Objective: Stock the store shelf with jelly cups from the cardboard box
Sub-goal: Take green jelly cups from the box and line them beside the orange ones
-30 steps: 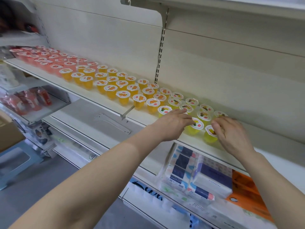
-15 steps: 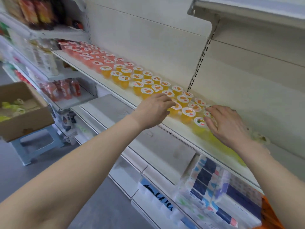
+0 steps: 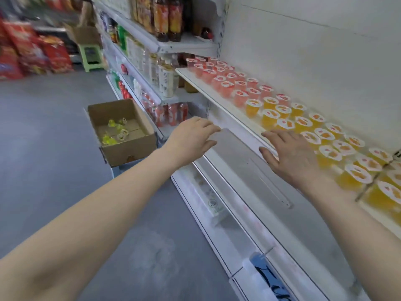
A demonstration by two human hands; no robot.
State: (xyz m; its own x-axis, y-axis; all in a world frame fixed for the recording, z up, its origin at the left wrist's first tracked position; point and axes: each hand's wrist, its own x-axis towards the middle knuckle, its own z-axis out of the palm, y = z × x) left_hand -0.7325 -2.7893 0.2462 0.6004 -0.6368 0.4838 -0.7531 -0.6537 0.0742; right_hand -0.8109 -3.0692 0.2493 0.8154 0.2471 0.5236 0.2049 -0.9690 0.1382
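Observation:
A cardboard box (image 3: 130, 148) stands open on a stool at the left of the shelving, with several yellow-green jelly cups (image 3: 115, 132) lying in it. The white store shelf (image 3: 219, 98) carries rows of red jelly cups (image 3: 219, 77) at its far end and orange jelly cups (image 3: 308, 129) nearer to me. My left hand (image 3: 191, 139) hovers between box and shelf, fingers relaxed, holding nothing. My right hand (image 3: 288, 153) is flat over the shelf's front edge beside the orange cups, also holding nothing.
Drink bottles (image 3: 165, 16) fill the shelves beyond the jelly shelf. A green stool (image 3: 91, 57) with another box stands far down the aisle beside red snack bags (image 3: 32, 48). A lower shelf board (image 3: 245, 168) lies under my hands. Grey floor (image 3: 54, 192) spreads to the left.
My view has swung left toward the aisle and box. Both hands have come off the jelly cups and pulled back from the shelf, the left one moving toward the box.

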